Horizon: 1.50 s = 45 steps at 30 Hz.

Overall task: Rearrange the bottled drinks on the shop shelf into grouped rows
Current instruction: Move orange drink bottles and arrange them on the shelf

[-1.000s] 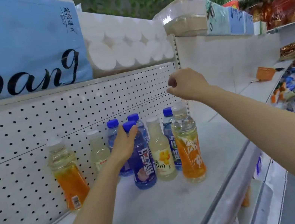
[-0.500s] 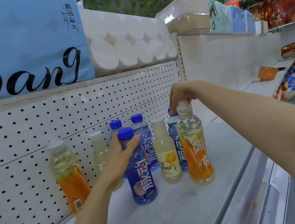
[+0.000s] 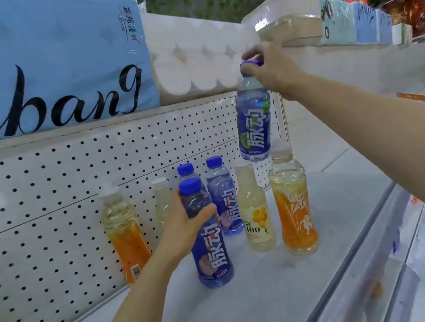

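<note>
A blue bottle [image 3: 253, 116] is held off the shelf [image 3: 260, 308] by the right hand [image 3: 273, 70], whose fingers are pinched round the blue cap; the bottle hangs tilted below that grip, in front of the pegboard back panel [image 3: 43, 205]. Directly beneath the hanging bottle, a pale yellow bottle [image 3: 254, 210] and an orange-labelled bottle [image 3: 292, 203] are seen standing upright, the orange one nearer the shelf edge.

A second blue bottle [image 3: 207, 235] is grasped by the left hand [image 3: 185, 222], with the fingers wrapped round its upper body just under the cap; it is kept upright, and its base is seen at the shelf surface. Just behind this grip, two more blue-capped bottles [image 3: 221, 193] are stood side by side near the back panel. To the left of the grip, partly hidden by the hand, a pale white-capped bottle [image 3: 161, 198] is placed against the panel, and further left another orange bottle [image 3: 124, 233] is stood close to the pegboard.

Above both grips, a blue paper pack [image 3: 40, 63] and wrapped white rolls [image 3: 196, 58] are stacked on the upper shelf.
</note>
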Motion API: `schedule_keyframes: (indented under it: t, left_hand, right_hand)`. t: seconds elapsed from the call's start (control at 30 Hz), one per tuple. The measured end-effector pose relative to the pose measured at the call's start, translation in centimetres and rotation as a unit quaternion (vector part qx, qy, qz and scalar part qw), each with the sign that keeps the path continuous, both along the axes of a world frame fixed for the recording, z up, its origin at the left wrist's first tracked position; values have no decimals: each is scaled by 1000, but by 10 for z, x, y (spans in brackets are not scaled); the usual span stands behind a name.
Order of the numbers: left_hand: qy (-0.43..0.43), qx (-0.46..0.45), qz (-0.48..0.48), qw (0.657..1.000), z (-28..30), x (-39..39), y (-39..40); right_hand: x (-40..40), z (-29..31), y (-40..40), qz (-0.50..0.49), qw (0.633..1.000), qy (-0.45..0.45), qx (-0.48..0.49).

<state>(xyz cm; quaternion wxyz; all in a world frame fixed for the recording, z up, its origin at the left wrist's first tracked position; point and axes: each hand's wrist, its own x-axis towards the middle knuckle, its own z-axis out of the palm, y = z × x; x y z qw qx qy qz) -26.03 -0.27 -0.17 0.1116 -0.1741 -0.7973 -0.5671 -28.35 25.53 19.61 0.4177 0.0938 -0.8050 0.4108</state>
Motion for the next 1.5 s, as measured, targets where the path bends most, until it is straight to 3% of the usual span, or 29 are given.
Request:
schedule_keyframes:
  t: [0.13,0.23,0.5,0.63,0.8,0.93,1.07,1.17,1.33,1.5]
  left_hand:
    - [-19,-4,-3,1000,-1,12,-23]
    - [-19,3,30,999,-2,26,-38]
    - [-13,22,60,998,-6,81,-69]
    - [-27,29,109,993,-24,94,-64]
    - [-67,27,156,985,-52,97,-57]
    - [-79,28,145,986,-53,95,-60]
    - [-94,39,137,985,-54,97,-64]
    - [-103,57,147,982,-52,104,-65]
    - [-128,178,183,958,-52,133,-62]
    - [-119,300,173,931,-48,189,-66]
  right_hand:
    - [35,26,-25,53,990,121,-57]
    - [60,24,-50,121,980,145,-62]
    - [77,-98,-117,254,966,41,9]
    - [74,-153,-131,233,972,23,0]
    - [68,-184,-135,219,976,-8,4]
    - [69,-187,-136,229,971,-39,-53]
    - [77,-214,-130,289,935,-159,-132]
    - [88,-248,-129,301,912,-249,-125]
    - [106,-254,-139,281,911,-235,-189]
    - [149,-255,-150,376,812,-264,-361]
